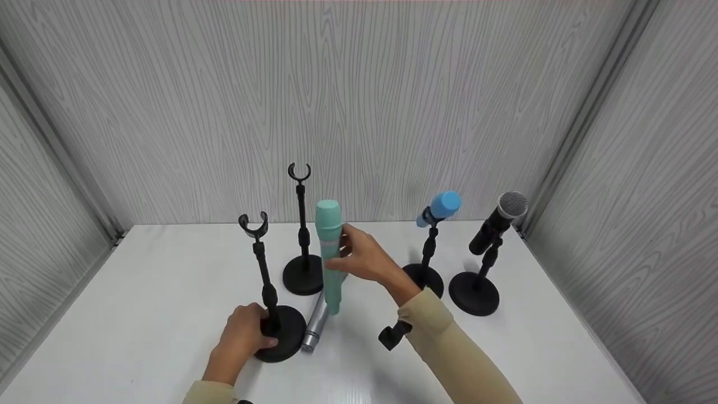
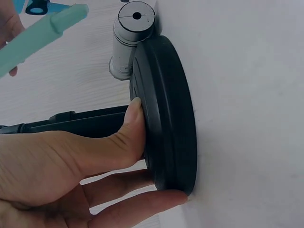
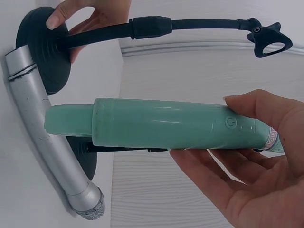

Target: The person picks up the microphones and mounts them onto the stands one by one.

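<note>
My right hand [image 1: 366, 257] holds a mint-green microphone [image 1: 328, 224] upright above the table, thumb on one side and fingers on the other. In the right wrist view its power button faces the camera. My left hand [image 1: 240, 335] grips the round base [image 2: 164, 109] of a black microphone stand [image 1: 270, 294], thumb on top and fingertips at the edge. The stand's clip [image 1: 253, 225] is vacant. A silver microphone [image 3: 50, 123] lies on the table against that base; in the head view the green one partly covers it.
Behind stands a second black stand [image 1: 303, 275] with a vacant clip. To the right, one stand [image 1: 429, 247] carries a blue microphone [image 1: 446, 205] and another stand [image 1: 474, 294] a black microphone with a grey mesh head [image 1: 512, 205]. Wood-grain panels [image 1: 359, 112] enclose the white table [image 1: 140, 314].
</note>
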`<move>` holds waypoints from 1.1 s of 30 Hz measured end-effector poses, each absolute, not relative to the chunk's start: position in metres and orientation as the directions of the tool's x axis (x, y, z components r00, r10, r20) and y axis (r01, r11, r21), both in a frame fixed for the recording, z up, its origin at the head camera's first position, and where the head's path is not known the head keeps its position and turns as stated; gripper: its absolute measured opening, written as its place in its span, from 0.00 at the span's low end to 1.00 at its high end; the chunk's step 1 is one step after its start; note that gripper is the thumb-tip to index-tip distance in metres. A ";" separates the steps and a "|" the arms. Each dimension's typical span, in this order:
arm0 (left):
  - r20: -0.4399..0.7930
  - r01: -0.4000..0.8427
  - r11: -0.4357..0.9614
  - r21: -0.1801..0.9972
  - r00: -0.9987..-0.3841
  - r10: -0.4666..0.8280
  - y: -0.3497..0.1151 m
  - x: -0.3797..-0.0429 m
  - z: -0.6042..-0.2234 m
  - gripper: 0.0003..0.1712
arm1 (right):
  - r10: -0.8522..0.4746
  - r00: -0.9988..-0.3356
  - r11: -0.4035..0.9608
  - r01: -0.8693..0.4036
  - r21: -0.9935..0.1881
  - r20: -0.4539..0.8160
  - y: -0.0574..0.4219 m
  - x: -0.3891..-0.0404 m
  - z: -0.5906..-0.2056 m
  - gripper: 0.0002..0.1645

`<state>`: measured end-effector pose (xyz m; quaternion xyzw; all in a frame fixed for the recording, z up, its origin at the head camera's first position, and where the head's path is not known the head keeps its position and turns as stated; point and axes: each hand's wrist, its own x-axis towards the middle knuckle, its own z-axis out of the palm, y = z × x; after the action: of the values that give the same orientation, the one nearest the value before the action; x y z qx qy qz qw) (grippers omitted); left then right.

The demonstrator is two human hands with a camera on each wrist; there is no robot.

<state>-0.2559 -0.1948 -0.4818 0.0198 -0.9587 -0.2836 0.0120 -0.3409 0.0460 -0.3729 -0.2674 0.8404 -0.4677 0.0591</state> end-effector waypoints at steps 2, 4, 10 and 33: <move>0.009 -0.036 0.836 0.548 -0.999 -0.048 -0.195 -0.255 -0.482 0.30 | -0.518 -0.837 0.408 -0.424 -0.809 0.178 0.041 -0.342 -0.366 0.34; 0.013 -0.033 0.836 0.548 -0.999 -0.049 -0.195 -0.255 -0.482 0.30 | -0.532 -0.821 0.397 -0.457 -0.796 0.207 0.036 -0.342 -0.358 0.33; 0.041 -0.013 0.833 0.553 -0.998 -0.043 -0.191 -0.255 -0.480 0.29 | -0.551 -0.790 0.381 -0.525 -0.761 0.269 0.024 -0.342 -0.335 0.30; 0.068 0.004 0.836 0.549 -0.997 -0.039 -0.179 -0.256 -0.483 0.28 | -0.432 -0.788 0.266 -0.577 -0.773 0.439 -0.010 -0.343 -0.288 0.33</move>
<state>-0.2562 -0.1792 -0.4827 0.0091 -0.9574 -0.2862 0.0382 -0.3427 -0.0103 -0.2882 -0.3182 0.7925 -0.5156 -0.0701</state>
